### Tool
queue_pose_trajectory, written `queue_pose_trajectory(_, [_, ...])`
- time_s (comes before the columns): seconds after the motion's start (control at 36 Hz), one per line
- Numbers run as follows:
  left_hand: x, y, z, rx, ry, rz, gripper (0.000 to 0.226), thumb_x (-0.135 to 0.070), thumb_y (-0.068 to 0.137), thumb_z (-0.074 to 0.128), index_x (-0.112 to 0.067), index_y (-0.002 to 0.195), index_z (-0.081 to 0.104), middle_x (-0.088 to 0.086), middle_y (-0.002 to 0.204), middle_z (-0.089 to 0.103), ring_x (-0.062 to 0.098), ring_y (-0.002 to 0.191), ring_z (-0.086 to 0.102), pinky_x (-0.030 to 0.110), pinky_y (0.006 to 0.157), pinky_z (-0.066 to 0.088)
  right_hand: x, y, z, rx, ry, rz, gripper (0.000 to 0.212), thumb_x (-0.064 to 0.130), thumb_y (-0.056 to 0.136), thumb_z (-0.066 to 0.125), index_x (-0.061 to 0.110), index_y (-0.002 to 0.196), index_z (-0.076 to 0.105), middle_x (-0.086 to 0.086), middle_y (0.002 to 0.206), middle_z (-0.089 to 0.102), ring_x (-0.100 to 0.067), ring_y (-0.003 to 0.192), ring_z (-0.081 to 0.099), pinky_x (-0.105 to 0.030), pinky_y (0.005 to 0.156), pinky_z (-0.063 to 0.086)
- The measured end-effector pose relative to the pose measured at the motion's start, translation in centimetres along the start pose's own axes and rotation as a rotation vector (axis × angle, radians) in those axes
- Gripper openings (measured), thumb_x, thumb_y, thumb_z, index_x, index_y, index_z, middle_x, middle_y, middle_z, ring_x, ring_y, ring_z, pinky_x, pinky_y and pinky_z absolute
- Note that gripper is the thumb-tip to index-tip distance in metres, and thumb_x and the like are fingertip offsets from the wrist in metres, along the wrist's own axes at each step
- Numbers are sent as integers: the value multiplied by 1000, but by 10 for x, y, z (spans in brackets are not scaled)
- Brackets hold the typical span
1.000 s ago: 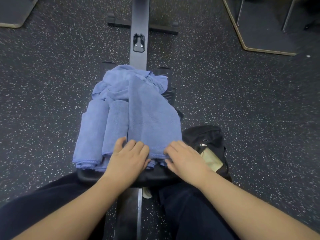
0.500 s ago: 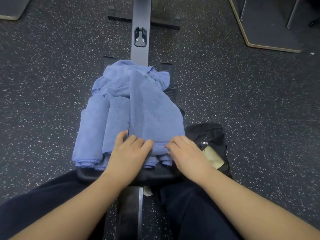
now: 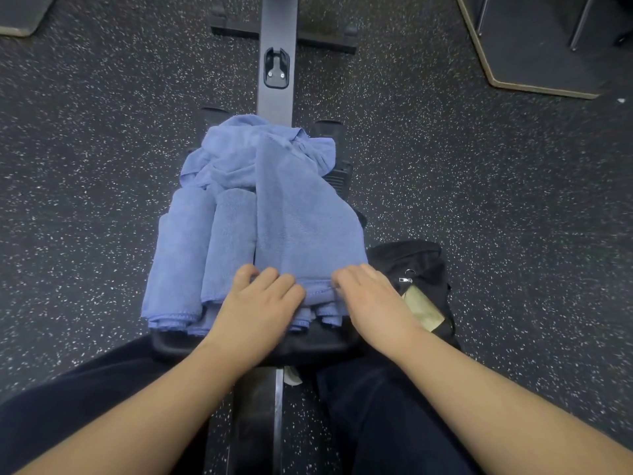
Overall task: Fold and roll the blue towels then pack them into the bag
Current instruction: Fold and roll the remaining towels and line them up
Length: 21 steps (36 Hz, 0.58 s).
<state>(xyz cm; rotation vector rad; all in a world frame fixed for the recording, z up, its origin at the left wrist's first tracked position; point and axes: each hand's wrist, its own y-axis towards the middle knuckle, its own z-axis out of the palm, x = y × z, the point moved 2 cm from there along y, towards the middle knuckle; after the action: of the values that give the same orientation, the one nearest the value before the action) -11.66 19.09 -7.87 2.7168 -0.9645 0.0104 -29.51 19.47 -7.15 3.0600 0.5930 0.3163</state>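
Note:
A folded blue towel [image 3: 301, 221] lies lengthwise on the black seat [image 3: 308, 344] of a rowing machine. Its near edge is curled over into the start of a roll. My left hand [image 3: 260, 303] and my right hand [image 3: 370, 296] both grip that near edge with curled fingers. Two rolled blue towels [image 3: 202, 255] lie side by side to the left of it. A crumpled blue towel [image 3: 239, 149] sits behind them. The black bag [image 3: 421, 269] stands open on the floor just right of the seat, with its zipper pull showing.
The machine's dark rail [image 3: 277, 46] runs away from me, with a crossbar at the far end. A tan-edged platform [image 3: 534, 46] lies at the top right and a mat corner [image 3: 20, 15] at the top left. Speckled dark floor surrounds everything. My dark-trousered legs straddle the rail.
Both hands have pushed the towel's near edge slightly forward, and it has curled over a little more. The rolled towels and the bag have not moved.

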Motion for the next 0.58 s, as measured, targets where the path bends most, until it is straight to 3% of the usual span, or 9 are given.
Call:
queue_pose_trajectory(0.08, [-1, -1, 2, 55, -2, -25, 9, -25, 78, 53, -18, 74, 57, 0, 73, 54, 24, 69, 53, 38, 77, 31, -1, 1, 0, -20, -46, 11, 18, 23, 71, 34, 18, 76, 50, 4, 71, 49, -19, 68, 45, -27, 59, 18])
queue_pose_trajectory(0.14, [-1, 0, 3, 64, 14, -47, 15, -31, 81, 51, -18, 74, 57, 0, 73, 54, 24, 70, 54, 38, 77, 31, -2, 0, 2, -55, -25, -4, 21, 18, 71, 37, 15, 79, 56, -1, 78, 53, -20, 78, 38, -30, 66, 25])
queue_pose_trajectory(0.19, [-2, 1, 2, 67, 32, -72, 13, -27, 82, 57, -17, 73, 57, 1, 70, 52, 24, 67, 53, 37, 76, 31, -1, -1, 1, -72, -35, 2, 23, 16, 73, 38, 14, 79, 60, -2, 83, 54, -21, 81, 36, -31, 70, 30])
queue_pose_trajectory(0.31, [-3, 3, 4, 112, 51, -100, 23, -12, 66, 80, -16, 72, 58, 2, 67, 49, 24, 64, 51, 37, 73, 29, 2, 0, 3, -5, 3, 4, 32, 28, 69, 33, 13, 75, 60, -2, 78, 53, -20, 72, 47, -24, 63, 35])
queue_pose_trajectory(0.44, [-5, 1, 3, 52, 68, -86, 14, -2, 71, 51, -14, 73, 57, 3, 66, 48, 24, 62, 52, 37, 74, 30, 2, 1, 13, -48, -2, 22, 24, 15, 74, 40, 10, 77, 63, -5, 76, 57, -24, 73, 48, -30, 71, 42])
queue_pose_trajectory(0.58, [-4, 1, 5, 43, 41, -84, 19, -3, 73, 44, -13, 76, 59, 3, 67, 51, 23, 62, 53, 36, 77, 30, -1, 1, 14, -13, -9, -4, 25, 23, 76, 42, 11, 78, 64, -4, 77, 57, -26, 72, 55, -32, 70, 47])
